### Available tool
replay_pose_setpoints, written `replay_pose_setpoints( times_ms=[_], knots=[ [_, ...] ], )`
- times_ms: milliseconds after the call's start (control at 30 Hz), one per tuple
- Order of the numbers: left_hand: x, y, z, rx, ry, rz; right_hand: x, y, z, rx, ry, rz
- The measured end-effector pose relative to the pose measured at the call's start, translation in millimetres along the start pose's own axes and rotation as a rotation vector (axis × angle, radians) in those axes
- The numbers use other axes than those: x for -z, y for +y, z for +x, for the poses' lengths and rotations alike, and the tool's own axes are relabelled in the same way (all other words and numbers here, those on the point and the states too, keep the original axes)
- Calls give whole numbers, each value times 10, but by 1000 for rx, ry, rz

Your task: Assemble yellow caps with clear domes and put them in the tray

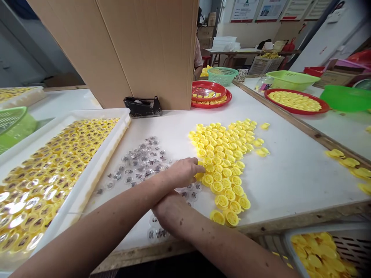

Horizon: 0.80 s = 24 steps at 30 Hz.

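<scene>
My left hand (188, 170) reaches across from the lower left. Its fingers are curled, the fingertips on a small round yellow plastic cup (199, 176) at the near left edge of a spread of such cups (218, 154). Under the left wrist crosses my right arm, so my right hand (165, 212) is partly covered and its fingers are hidden. It lies over clear round plastic discs with dark printed figures (145, 158), scattered on the white table (278, 166). Whether it holds one, I cannot see.
At left stands a white tray (123, 119) of yellow cups with printed discs. A cardboard sheet (145, 50) rises behind a black tape dispenser (143, 107). Red trays (228, 101) and a green basket (222, 75) sit farther back, near a person's arm (198, 61). A bin (290, 239) of yellow pieces is lower right.
</scene>
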<state>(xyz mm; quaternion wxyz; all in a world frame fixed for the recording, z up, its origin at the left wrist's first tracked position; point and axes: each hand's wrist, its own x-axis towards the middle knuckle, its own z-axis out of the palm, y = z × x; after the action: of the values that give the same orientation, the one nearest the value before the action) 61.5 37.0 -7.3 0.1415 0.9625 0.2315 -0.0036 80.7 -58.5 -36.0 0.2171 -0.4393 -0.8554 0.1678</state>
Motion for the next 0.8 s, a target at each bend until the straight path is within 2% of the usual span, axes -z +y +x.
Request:
replay_pose_setpoints(
  times_ms=[200, 267, 333, 400, 467, 533, 633, 700, 800],
  knots=[
    [-40, -62, -47, -10, -2, -62, -6, 27, -25, 93, -65, -36],
    [12, -96, -114, -4, 33, -130, 2, 27, -33, 100, -90, -38],
    [109, -148, -221, 58, 101, -226, 39, 27, -39, 61, -84, 40],
    [229, -219, -385, 197, 197, -338, 102, 35, -35, -24, -18, 228],
    [329, -300, -610, 342, 314, -481, 179, 55, -20, -151, 49, 520],
    [368, -368, -872, 424, 440, -680, 251, 90, 0, -284, 90, 832],
    [274, -399, -1244, 447, 561, -1002, 321, 163, 23, -364, 145, 1091],
    [142, -361, -1419, 441, 568, -1182, 335, 207, 28, -350, 175, 1129],
    [-55, -254, -1538, 378, 544, -1441, 324, 245, 21, -355, 189, 1190]
  ],
)
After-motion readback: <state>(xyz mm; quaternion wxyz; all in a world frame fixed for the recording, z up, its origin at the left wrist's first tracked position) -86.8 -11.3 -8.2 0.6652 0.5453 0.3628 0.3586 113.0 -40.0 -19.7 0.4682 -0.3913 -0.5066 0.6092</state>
